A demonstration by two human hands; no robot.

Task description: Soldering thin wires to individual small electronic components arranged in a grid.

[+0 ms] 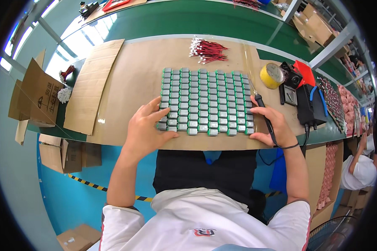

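Grey-green block array (pixel 207 101) toward near edge of surface (pixel 134 83)

Left hand (pixel 144 127): open, fingers spread, fingertips touching array's left side. Right hand (pixel 279 129): thumb and fingers apart at array's right side; soldering iron (pixel 267 115) lies across the fingers, grip cannot be told. Red wire bundle (pixel 211 52) near far edge; yellow tape roll (pixel 267 77) toward right edge.

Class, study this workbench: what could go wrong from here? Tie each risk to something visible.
The right hand is close to the tip of the soldering iron: if hot, it might burn the fingers. The iron's cord runs by that hand and might snag. The rows of grey-and-green pieces lie near the front edge of the table, so some might slip off.
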